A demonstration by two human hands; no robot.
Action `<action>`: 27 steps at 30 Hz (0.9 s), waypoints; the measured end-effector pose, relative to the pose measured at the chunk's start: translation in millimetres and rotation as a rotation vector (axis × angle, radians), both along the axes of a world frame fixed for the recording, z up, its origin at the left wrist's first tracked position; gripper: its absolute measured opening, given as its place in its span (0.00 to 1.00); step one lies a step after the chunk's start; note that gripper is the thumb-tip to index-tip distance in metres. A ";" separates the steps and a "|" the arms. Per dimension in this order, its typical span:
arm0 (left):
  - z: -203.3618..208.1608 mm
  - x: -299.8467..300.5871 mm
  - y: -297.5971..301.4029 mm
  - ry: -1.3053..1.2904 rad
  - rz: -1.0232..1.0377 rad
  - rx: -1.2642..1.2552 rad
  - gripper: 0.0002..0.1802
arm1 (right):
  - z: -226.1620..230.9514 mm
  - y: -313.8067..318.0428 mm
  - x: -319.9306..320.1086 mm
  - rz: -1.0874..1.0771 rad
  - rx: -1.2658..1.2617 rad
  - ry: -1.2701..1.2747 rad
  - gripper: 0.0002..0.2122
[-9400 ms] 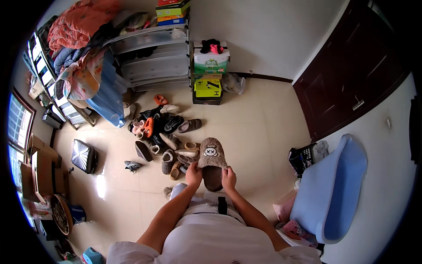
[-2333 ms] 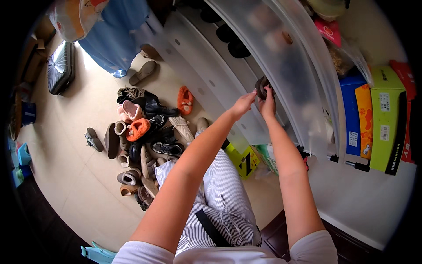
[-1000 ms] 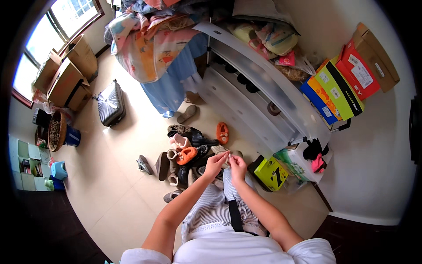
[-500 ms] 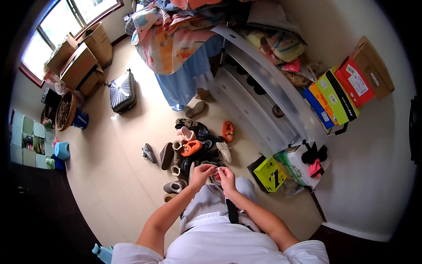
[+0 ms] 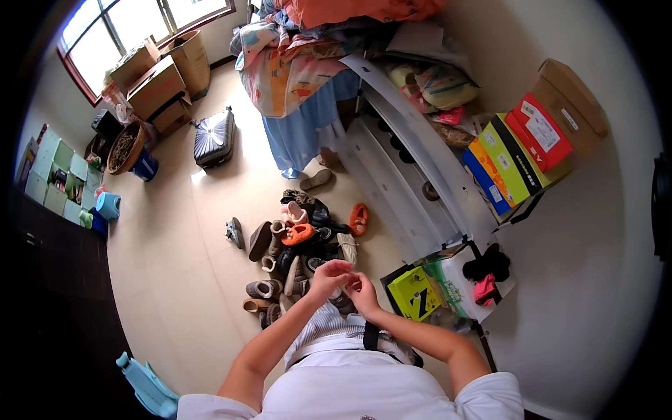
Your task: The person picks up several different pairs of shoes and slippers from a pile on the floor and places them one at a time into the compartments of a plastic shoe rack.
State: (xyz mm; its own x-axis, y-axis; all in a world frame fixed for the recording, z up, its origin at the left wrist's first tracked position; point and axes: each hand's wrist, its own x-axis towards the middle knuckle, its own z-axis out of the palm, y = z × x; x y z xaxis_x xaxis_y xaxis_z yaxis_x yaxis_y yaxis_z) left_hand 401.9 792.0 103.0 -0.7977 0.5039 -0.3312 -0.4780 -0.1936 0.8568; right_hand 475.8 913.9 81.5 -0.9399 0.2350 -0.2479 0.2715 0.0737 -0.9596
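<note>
My left hand (image 5: 329, 278) and my right hand (image 5: 362, 295) meet in front of my lap, fingertips pressed together. The fingers of both are bent; whatever may be between them is too small or hidden to make out. Just beyond the hands lies a loose heap of shoes on the floor. In it are an orange slipper (image 5: 299, 234), pink slippers (image 5: 297, 213), a grey fur-lined shoe (image 5: 264, 289) and several dark shoes. A second orange slipper (image 5: 359, 219) lies apart at the right of the heap, and a grey shoe (image 5: 234, 233) at its left.
To the right lies a long white rack (image 5: 413, 175) with dark shoes inside. Stacked shoe boxes (image 5: 514, 157) and a yellow-green box (image 5: 414, 293) stand by it. A suitcase (image 5: 214, 139) and cardboard boxes (image 5: 157, 94) are at the far left; a light-blue plastic object (image 5: 147, 387) is nearer.
My view has turned, so the left side of the room shows more and its things sit further right. My hands stay together, their fingers now overlapping more.
</note>
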 end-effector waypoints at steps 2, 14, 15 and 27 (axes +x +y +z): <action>7.8 23.5 23.9 0.042 0.045 -0.002 0.14 | -1.7 24.1 18.6 0.001 -0.019 0.010 0.07; -14.0 177.5 64.8 -0.053 0.335 -0.088 0.17 | 19.0 98.7 115.4 -0.132 -0.505 -0.073 0.07; -12.7 186.1 64.8 -0.061 0.364 -0.095 0.17 | 17.6 98.8 122.8 -0.128 -0.508 -0.057 0.08; -11.2 243.8 72.8 -0.045 0.503 -0.131 0.16 | 10.8 108.0 164.1 -0.032 -0.523 -0.077 0.09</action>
